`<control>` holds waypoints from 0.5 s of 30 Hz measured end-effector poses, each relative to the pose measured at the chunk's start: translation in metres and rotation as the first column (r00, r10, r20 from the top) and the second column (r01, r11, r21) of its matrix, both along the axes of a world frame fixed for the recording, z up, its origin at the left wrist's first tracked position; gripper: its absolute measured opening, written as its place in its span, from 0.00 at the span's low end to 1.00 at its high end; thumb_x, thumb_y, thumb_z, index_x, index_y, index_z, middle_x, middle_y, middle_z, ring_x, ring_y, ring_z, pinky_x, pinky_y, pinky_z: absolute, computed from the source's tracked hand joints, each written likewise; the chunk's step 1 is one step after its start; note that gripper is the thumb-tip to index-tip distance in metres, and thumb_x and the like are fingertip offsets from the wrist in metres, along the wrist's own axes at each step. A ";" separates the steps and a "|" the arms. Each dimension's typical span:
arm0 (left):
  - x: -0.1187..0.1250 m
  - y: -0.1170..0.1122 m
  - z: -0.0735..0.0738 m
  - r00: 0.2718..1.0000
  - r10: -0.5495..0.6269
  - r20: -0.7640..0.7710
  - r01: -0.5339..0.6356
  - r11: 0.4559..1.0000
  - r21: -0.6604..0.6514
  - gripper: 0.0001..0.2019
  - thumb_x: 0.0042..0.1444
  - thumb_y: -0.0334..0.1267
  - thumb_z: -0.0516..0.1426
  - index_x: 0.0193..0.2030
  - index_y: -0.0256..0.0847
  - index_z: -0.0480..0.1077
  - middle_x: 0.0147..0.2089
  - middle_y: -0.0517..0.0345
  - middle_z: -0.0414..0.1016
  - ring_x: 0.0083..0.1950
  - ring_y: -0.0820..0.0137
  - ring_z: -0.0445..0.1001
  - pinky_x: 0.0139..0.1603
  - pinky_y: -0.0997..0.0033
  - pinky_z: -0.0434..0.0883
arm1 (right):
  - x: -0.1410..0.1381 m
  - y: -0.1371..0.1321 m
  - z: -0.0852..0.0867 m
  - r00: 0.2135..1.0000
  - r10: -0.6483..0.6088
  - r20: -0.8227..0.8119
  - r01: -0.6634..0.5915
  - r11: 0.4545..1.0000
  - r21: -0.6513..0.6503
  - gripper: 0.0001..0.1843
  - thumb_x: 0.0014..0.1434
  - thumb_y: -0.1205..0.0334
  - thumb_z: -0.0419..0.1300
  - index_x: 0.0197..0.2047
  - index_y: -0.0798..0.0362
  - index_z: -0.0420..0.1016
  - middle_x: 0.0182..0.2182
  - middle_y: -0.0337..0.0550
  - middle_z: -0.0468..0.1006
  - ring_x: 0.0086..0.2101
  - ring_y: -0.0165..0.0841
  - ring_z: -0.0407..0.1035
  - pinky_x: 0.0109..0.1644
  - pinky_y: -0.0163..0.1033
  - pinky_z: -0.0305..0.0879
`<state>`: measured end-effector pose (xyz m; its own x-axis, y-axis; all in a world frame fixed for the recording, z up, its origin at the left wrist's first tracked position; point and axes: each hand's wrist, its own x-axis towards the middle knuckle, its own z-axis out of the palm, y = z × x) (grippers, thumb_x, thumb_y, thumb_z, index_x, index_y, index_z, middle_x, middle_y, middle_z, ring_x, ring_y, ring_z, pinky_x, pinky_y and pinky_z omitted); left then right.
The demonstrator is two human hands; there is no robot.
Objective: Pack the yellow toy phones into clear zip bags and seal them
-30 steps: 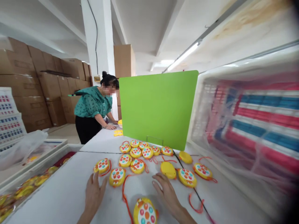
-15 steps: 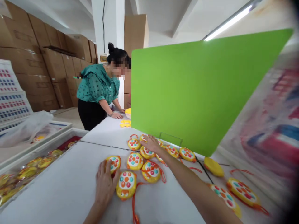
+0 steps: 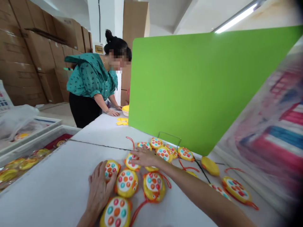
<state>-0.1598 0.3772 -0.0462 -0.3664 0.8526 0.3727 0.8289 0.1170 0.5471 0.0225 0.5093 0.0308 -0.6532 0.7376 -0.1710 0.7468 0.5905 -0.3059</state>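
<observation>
Several round yellow toys with coloured buttons and red cords lie on a white table point(image 3: 59, 186). My left hand point(image 3: 99, 190) lies flat on the table, fingers stretched out, its fingertips touching one yellow toy point(image 3: 110, 167) and its side against another toy point(image 3: 115, 214) at the near edge. My right hand point(image 3: 144, 156) reaches forward, fingers flat over a yellow toy point(image 3: 131, 161) in the middle of the group. More toys point(image 3: 164, 153) sit just beyond it, at the foot of a green board point(image 3: 194, 85).
A person in a green blouse point(image 3: 91, 78) leans on the far end of the table. White trays point(image 3: 30, 151) with more yellow toys stand at the left. Cardboard boxes point(image 3: 28, 53) are stacked behind. A blurred white crate point(image 3: 272, 135) fills the right side.
My right hand has drawn back towards me with a toy under it. The left hand has slid a little nearer, and the toys by it now lie closer to me.
</observation>
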 end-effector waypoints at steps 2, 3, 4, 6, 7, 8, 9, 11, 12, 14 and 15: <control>0.001 0.000 0.001 1.000 0.008 -0.026 -0.008 1.000 -0.018 0.26 0.57 0.49 0.42 0.59 0.37 0.53 0.59 0.43 0.59 0.60 0.55 0.57 0.56 0.49 0.56 | 0.009 -0.004 0.006 0.999 -0.041 -0.010 0.041 0.999 0.035 0.32 0.53 0.34 0.48 0.57 0.39 0.62 0.61 0.39 0.57 0.61 0.46 0.44 0.62 0.51 0.35; 0.001 0.000 0.001 0.999 0.016 -0.038 -0.018 0.999 -0.029 0.26 0.57 0.49 0.42 0.59 0.36 0.54 0.59 0.42 0.58 0.59 0.55 0.57 0.56 0.48 0.56 | 0.014 0.000 0.009 0.996 -0.090 -0.018 0.091 0.994 0.059 0.32 0.54 0.35 0.46 0.58 0.40 0.61 0.62 0.40 0.54 0.61 0.48 0.41 0.62 0.53 0.35; 0.001 0.000 0.001 0.999 0.025 -0.048 -0.027 0.999 -0.041 0.26 0.57 0.50 0.42 0.59 0.36 0.55 0.59 0.42 0.58 0.59 0.54 0.58 0.56 0.48 0.56 | 0.019 0.009 0.011 0.988 -0.153 -0.026 0.155 0.985 0.080 0.32 0.56 0.36 0.44 0.59 0.42 0.59 0.63 0.42 0.50 0.62 0.49 0.38 0.61 0.56 0.33; 0.001 0.000 0.001 0.997 0.035 -0.063 -0.038 0.998 -0.058 0.27 0.57 0.50 0.43 0.58 0.37 0.56 0.60 0.41 0.57 0.59 0.54 0.58 0.56 0.47 0.56 | 0.030 0.034 0.014 0.956 -0.292 -0.028 0.294 0.951 0.093 0.34 0.58 0.37 0.42 0.62 0.47 0.55 0.64 0.48 0.46 0.62 0.53 0.34 0.59 0.61 0.32; 0.001 0.000 0.001 0.997 0.030 -0.071 -0.035 0.997 -0.063 0.27 0.56 0.50 0.43 0.58 0.37 0.56 0.60 0.41 0.57 0.59 0.54 0.57 0.56 0.47 0.56 | 0.035 0.047 0.014 0.937 -0.350 -0.020 0.350 0.933 0.081 0.35 0.58 0.38 0.41 0.63 0.50 0.53 0.64 0.51 0.46 0.61 0.55 0.34 0.58 0.63 0.33; 0.001 -0.001 0.002 0.996 0.026 -0.081 -0.031 0.997 -0.066 0.26 0.56 0.50 0.43 0.58 0.37 0.56 0.60 0.41 0.57 0.60 0.54 0.57 0.56 0.47 0.56 | 0.039 0.057 0.012 0.921 -0.391 -0.009 0.390 0.919 0.062 0.35 0.59 0.39 0.41 0.63 0.51 0.53 0.63 0.54 0.48 0.61 0.55 0.37 0.57 0.64 0.34; 0.000 -0.001 0.002 0.996 0.022 -0.091 -0.029 0.997 -0.068 0.26 0.57 0.50 0.43 0.58 0.37 0.56 0.60 0.41 0.57 0.60 0.54 0.57 0.56 0.48 0.56 | 0.043 0.065 0.010 0.910 -0.414 0.003 0.413 0.910 0.040 0.35 0.59 0.39 0.40 0.62 0.52 0.54 0.62 0.54 0.50 0.61 0.54 0.40 0.57 0.64 0.37; 0.000 -0.001 0.004 0.994 0.020 -0.108 -0.028 0.997 -0.078 0.26 0.57 0.50 0.42 0.58 0.37 0.56 0.60 0.41 0.57 0.60 0.54 0.57 0.56 0.48 0.56 | 0.045 0.066 0.002 0.909 -0.417 0.012 0.417 0.909 0.004 0.33 0.60 0.40 0.40 0.61 0.50 0.56 0.61 0.52 0.54 0.60 0.51 0.45 0.57 0.60 0.41; 0.000 -0.001 0.005 0.994 0.016 -0.111 -0.026 0.996 -0.088 0.26 0.57 0.50 0.42 0.58 0.36 0.56 0.60 0.40 0.57 0.60 0.53 0.57 0.55 0.48 0.56 | 0.044 0.060 -0.002 0.914 -0.405 0.009 0.405 0.914 -0.007 0.32 0.59 0.39 0.40 0.61 0.48 0.57 0.61 0.51 0.55 0.59 0.50 0.46 0.57 0.59 0.43; -0.001 -0.001 0.005 0.993 0.010 -0.115 -0.022 0.994 -0.107 0.28 0.56 0.51 0.41 0.58 0.36 0.56 0.59 0.40 0.57 0.59 0.52 0.57 0.55 0.47 0.56 | 0.043 0.039 -0.009 0.929 -0.370 -0.009 0.369 0.929 -0.019 0.33 0.57 0.37 0.42 0.60 0.43 0.58 0.61 0.47 0.55 0.59 0.49 0.49 0.57 0.57 0.46; -0.002 0.000 0.005 0.993 0.007 -0.118 -0.020 0.993 -0.112 0.28 0.56 0.52 0.40 0.58 0.36 0.56 0.59 0.40 0.57 0.59 0.52 0.58 0.55 0.47 0.56 | 0.043 0.026 -0.011 0.938 -0.346 -0.022 0.345 0.938 -0.020 0.33 0.56 0.35 0.43 0.60 0.41 0.58 0.61 0.45 0.55 0.58 0.48 0.50 0.56 0.55 0.47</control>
